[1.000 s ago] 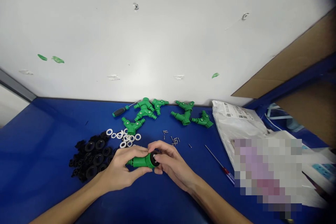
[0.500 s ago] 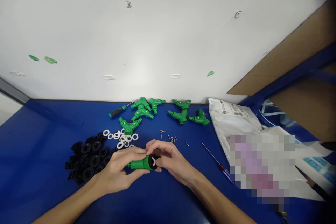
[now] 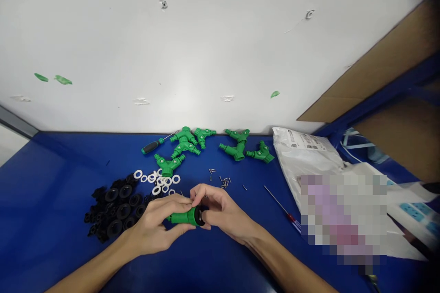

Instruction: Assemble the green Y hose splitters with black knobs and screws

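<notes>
Blue workbench [image 3: 44, 183] below a white wall [image 3: 220, 55]; black rubber caps [image 3: 117, 210] and white washers [image 3: 158, 179] lie left of center. At bottom center, the left hand [image 3: 154, 224] and right hand [image 3: 223, 210] clamp their fingers around a green plastic connector [image 3: 182, 218].
</notes>
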### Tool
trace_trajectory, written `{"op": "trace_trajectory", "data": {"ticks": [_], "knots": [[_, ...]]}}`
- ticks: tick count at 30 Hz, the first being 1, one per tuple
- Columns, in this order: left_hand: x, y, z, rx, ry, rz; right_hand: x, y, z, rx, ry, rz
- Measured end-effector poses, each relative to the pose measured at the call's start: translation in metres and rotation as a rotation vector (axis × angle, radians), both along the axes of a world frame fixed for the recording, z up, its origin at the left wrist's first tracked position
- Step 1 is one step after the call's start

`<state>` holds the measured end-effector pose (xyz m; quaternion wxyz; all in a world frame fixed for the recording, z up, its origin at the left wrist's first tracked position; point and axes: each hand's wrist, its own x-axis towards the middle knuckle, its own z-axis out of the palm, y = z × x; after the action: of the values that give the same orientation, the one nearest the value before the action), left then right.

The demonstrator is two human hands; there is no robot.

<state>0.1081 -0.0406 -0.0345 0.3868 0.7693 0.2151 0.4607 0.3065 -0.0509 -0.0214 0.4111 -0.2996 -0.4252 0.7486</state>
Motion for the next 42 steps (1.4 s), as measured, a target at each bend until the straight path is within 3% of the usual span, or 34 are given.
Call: {"op": "trace_trajectory", "data": {"ticks": [5,9,14,22,31,34,38,40,42], "knots": [[0.000,0.001,0.006,-0.154,-0.030,-0.054,0.013,0.004,0.005,0.040,-0.090,0.098],[-0.001,0.002,0.014,-0.284,-0.048,-0.140,0.016,0.004,0.004,-0.010,-0.032,0.179],[-0.002,0.002,0.015,-0.374,-0.067,-0.142,0.009,0.002,-0.002,-0.108,0.056,0.148],[-0.001,0.003,0.012,-0.317,-0.064,-0.052,0.006,0.003,0.000,-0.144,0.088,0.096],[-0.001,0.002,0.007,-0.209,-0.004,0.046,0.007,0.003,0.002,-0.094,-0.020,0.062],[-0.002,0.002,0.006,-0.157,0.005,0.137,0.015,0.007,0.008,0.048,-0.116,0.018],[-0.005,0.003,0.003,-0.099,0.007,0.250,0.034,0.016,0.012,0.501,-0.603,-0.297],[-0.006,0.004,0.003,-0.089,0.013,0.280,0.040,0.019,0.011,0.685,-0.826,-0.300],[-0.007,0.007,0.002,-0.055,0.029,0.324,0.042,0.020,0.009,0.797,-0.938,-0.211]]}}
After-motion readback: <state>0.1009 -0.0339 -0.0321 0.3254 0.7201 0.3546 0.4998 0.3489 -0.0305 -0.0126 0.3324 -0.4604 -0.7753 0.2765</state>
